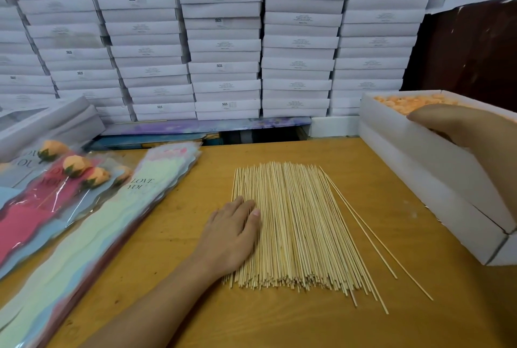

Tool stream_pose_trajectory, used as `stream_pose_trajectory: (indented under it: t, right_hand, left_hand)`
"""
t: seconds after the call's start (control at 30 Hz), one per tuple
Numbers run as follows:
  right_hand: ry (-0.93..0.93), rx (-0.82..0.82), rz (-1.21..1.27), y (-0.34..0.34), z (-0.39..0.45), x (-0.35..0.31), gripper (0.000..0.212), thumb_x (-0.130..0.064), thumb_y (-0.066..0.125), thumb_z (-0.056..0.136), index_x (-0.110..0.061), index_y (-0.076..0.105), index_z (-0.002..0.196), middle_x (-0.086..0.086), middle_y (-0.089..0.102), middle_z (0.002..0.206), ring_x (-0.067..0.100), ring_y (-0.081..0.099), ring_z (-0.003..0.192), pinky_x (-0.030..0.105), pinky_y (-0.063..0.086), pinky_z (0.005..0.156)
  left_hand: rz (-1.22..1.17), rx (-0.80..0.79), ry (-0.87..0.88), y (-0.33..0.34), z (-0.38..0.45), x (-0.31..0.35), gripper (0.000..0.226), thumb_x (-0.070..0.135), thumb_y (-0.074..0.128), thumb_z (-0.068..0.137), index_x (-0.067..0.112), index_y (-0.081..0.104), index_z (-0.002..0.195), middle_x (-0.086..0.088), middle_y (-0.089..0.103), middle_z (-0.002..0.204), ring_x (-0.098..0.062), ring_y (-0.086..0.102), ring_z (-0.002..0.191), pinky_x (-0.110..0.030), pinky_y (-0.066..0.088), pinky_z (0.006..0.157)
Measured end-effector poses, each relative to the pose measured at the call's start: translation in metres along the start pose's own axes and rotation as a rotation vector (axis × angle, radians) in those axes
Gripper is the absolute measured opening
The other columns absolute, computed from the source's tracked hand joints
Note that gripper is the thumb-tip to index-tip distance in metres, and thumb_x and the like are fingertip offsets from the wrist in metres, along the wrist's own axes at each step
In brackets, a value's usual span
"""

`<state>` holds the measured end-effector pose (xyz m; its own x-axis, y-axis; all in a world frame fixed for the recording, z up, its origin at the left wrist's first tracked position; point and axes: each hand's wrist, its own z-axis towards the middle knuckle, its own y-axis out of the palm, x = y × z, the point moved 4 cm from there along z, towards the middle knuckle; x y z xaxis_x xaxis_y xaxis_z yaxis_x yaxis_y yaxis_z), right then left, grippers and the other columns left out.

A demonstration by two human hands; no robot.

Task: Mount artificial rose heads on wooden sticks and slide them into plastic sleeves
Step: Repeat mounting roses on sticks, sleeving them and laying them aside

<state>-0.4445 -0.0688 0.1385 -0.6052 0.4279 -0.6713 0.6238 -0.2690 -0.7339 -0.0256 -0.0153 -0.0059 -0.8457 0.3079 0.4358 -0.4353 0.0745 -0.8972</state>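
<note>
Left hand: the left hand (233, 231) lies flat, palm down, fingers straight and relaxed, on the left edge of the sticks, gripping nothing.
Right hand: the right hand (458, 126) reaches over the near wall of the open white box; its fingers dip inside and are hidden, so I cannot tell whether they hold anything.
Sticks: a broad pile of thin pale wooden sticks (296, 224) lies on the orange-brown wooden table (279, 325), roughly parallel, running away from the person; two stray sticks (375, 238) lie slanted just beside its right edge.
Rose heads: loose orange artificial rose heads (414, 101) fill the long open white cardboard box (436, 180) at the table's right side.
Sleeves: a stack of flat pastel plastic sleeves (92, 224), the top one pale green and printed "LOVE YOU", lies at the left.
Finished pieces: further left, orange rose heads with green bases (75, 166) sit in pink and blue sleeves (33, 208), overlapping; partial "LOVE YOU" lettering shows there too.
Background: stacked flat white cartons (223, 40) form a wall behind the table; several bear "SGS", while other small print is too blurred to read.
</note>
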Motion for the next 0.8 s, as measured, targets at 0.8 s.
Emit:
stream_pose_trajectory:
  t: [0.8]
  right_hand:
    - [0.056, 0.183, 0.188, -0.0037, -0.0040, 0.0055, 0.018, -0.015, 0.059, 0.091, -0.003, 0.058, 0.105, 0.020, 0.057, 0.086, 0.032, 0.056, 0.073, 0.036, 0.044, 0.067]
  left_hand:
    - [-0.003, -0.004, -0.009, -0.0009, 0.0009, -0.0010, 0.059, 0.053, 0.015, 0.105, 0.029, 0.029, 0.158, 0.006, 0.022, 0.166, -0.011, 0.013, 0.154, -0.036, 0.006, 0.126]
